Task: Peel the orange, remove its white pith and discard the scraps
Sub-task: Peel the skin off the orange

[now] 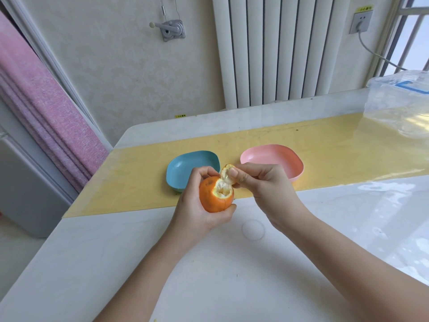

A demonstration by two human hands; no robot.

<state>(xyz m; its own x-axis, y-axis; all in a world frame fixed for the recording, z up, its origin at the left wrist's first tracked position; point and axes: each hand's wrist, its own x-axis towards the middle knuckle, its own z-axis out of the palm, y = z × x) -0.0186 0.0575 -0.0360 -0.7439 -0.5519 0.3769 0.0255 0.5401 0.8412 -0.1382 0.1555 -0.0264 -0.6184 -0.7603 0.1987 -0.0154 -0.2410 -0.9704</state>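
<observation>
Your table (116, 252) holds a blue dish (178, 166) and a pink dish (267, 156). Your left hand (195, 212) grips the orange (210, 198) just in front of the blue dish. Your right hand (262, 184) pinches a peel flap (225, 175) at its top.

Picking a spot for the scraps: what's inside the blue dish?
Nothing shows in the blue dish; its visible floor is bare. Its near right corner is hidden behind the left hand and the orange.
</observation>
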